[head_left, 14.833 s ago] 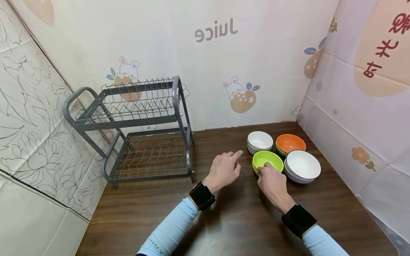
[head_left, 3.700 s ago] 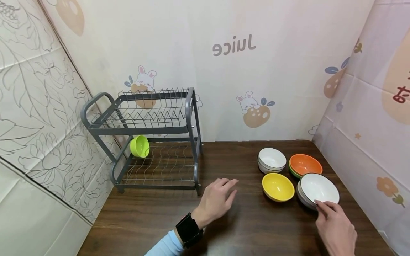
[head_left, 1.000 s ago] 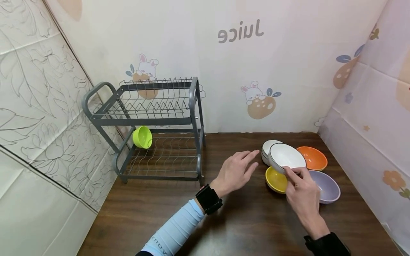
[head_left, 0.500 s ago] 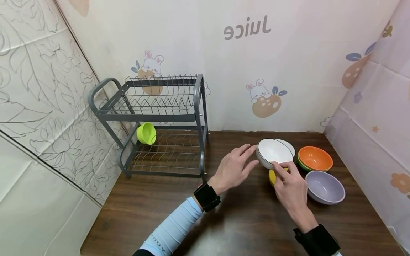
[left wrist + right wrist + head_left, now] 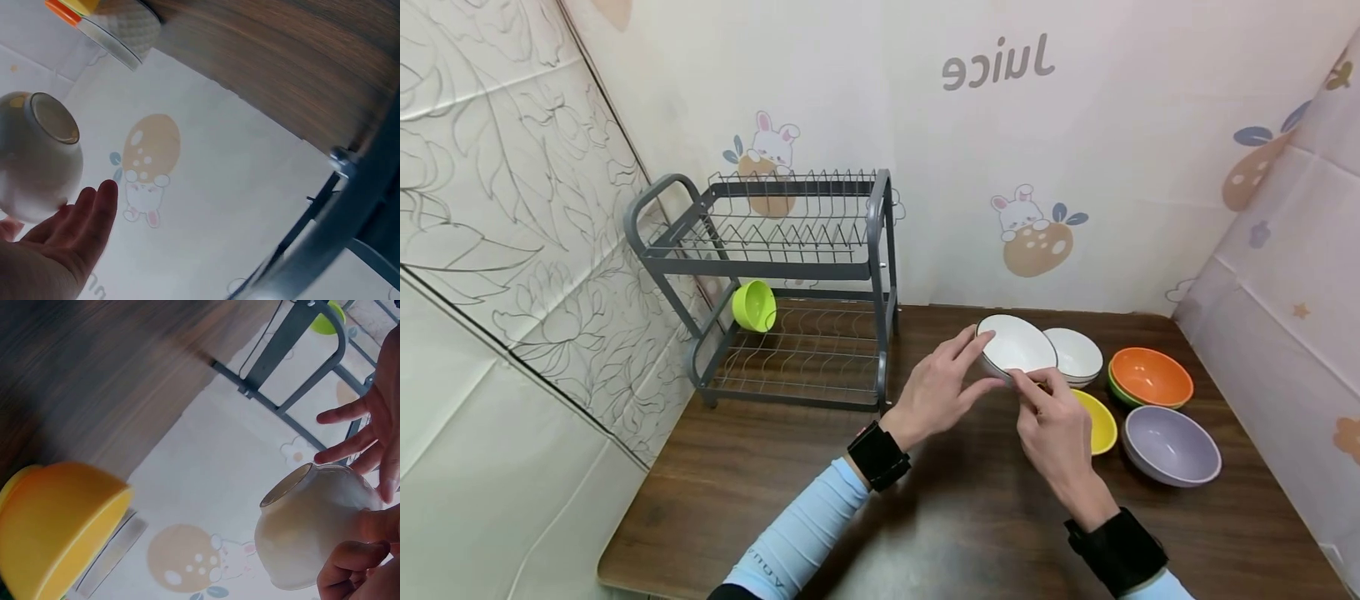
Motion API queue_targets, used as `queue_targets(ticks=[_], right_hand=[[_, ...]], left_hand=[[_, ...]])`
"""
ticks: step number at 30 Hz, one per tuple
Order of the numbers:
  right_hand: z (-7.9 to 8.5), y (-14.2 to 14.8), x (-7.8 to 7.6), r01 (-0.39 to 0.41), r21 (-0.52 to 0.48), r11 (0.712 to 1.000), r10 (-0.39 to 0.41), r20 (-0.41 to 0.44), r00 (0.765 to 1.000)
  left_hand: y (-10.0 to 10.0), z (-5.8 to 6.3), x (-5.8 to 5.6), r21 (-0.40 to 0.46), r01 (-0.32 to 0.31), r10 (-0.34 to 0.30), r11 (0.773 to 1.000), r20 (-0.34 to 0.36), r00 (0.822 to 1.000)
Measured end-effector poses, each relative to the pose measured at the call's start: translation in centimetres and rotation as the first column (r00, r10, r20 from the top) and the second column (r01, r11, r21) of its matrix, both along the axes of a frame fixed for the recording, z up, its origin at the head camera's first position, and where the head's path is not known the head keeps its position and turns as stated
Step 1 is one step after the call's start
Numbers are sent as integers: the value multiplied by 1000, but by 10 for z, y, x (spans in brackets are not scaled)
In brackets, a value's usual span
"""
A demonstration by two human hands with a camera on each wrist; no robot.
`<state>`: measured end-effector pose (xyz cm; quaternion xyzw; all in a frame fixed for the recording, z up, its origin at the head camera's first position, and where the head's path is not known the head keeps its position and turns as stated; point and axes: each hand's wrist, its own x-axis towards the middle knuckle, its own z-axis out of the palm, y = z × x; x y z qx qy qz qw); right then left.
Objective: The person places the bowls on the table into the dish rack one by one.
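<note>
A white bowl with a dark rim [image 5: 1018, 343] hangs tilted above the table, its base showing in both wrist views. My right hand [image 5: 1058, 425] pinches its near rim between thumb and fingers. At its left side is my left hand [image 5: 936, 387], fingers extended and spread; the fingertips [image 5: 107, 190] reach the bowl's side and appear to touch it. Below and to the right, a yellow bowl [image 5: 1099, 423] is partly hidden by the right hand. A lime-green bowl [image 5: 754, 306] stands on its side at the left end of the dish rack's lower tier.
The grey two-tier dish rack [image 5: 760, 268] stands left on the wooden table [image 5: 925, 533]. Smaller white bowls [image 5: 1075, 354], an orange bowl [image 5: 1152, 377] stacked on a green one [image 5: 1122, 393], and a purple bowl [image 5: 1172, 446] sit at right. A printed cloth wall [image 5: 1120, 167] closes the back.
The right hand has lifted the dark-rimmed white bowl off the purple one and carried it left to the left hand. Earlier, the lime-green bowl went from the yellow bowl to the rack.
</note>
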<state>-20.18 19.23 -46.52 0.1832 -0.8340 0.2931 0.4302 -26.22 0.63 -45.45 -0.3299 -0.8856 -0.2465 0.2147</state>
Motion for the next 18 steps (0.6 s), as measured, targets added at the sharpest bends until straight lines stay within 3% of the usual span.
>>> queue_targets(ticks=[8,12,18], right_hand=[[-1,-16,2,-47,-5,999,47,41,998],[-3,-21,3,-72,-17,997,72,41,997],[-4,-25,1,-101,-23,995,101,9,995]], left_hand=[[-12,-8,-4,111,76,-89,991,116,989],[-18,-10,-5,165,113,-131,980,102,986],[-24,-10,-7,214,151,-159,965,22,987]])
